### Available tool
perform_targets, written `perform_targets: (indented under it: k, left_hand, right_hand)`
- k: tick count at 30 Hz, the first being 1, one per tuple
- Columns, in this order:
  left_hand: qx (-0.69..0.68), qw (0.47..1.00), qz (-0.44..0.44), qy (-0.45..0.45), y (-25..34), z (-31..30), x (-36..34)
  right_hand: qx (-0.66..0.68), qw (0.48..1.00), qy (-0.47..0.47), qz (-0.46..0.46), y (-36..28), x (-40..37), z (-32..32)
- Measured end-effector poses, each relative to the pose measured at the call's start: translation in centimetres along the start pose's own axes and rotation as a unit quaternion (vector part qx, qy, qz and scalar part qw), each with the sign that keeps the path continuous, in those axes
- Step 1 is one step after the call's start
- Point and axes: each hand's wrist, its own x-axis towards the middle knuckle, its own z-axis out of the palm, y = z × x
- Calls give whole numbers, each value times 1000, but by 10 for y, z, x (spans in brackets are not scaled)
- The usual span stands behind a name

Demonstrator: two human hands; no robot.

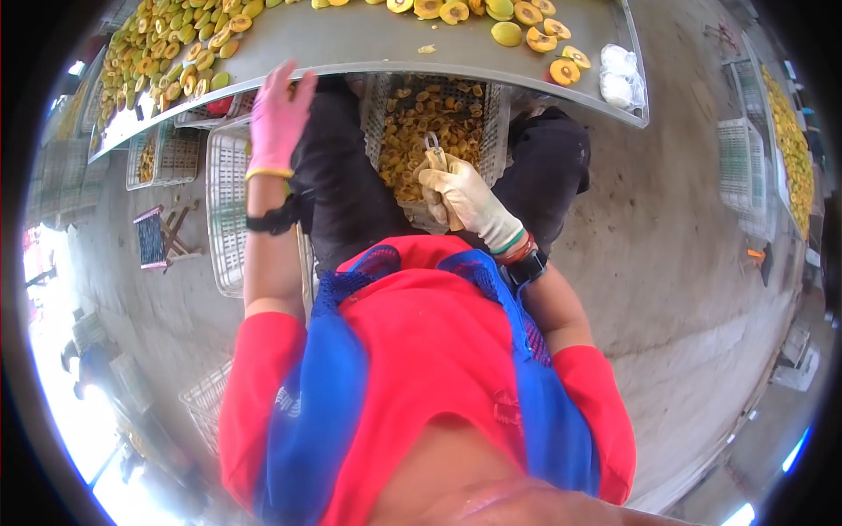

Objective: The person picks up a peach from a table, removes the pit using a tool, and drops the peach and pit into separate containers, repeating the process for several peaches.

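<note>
My left hand (279, 114), in a pink glove, reaches up with fingers apart to the near edge of the grey table (368, 44) and holds nothing. My right hand (460, 197), in a pale glove, is closed around a small metal pitting tool (434, 151) whose loop points upward. That hand hovers over a white crate (438, 123) filled with orange fruit pits and scraps, set between my knees under the table. Halved yellow fruits (175, 53) lie piled on the table's left end, and a few halves (539, 26) lie at its right.
A folded white cloth (619, 74) lies on the table's right end. An empty white crate (226, 202) stands beside my left leg, more crates sit under the table at left. A small stool (158, 235) stands on the concrete floor. Trays of fruit (785, 131) line the far right.
</note>
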Motion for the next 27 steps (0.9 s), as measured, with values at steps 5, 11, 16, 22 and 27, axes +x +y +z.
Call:
perform_targets:
  k: [5,11,16,22,27]
  left_hand:
    - [70,974,206,-62,53,116,80]
    - [148,956,217,-134,98,213,142]
    - [268,920,163,-234,108,245,164]
    - [-35,953,84,-291,86,241,137]
    - [-429,801,-44,-415,99,150,73]
  right_hand:
    - [-9,998,56,-37,-8,-8,-1]
    - [-13,994,102,-37,-32,-24,-5]
    - [-49,990,130,-37,-45,-26,-17]
    - [-64,988,126,-55,-50,-20,-21]
    - [-65,979,127,-146,-51,-15,-14]
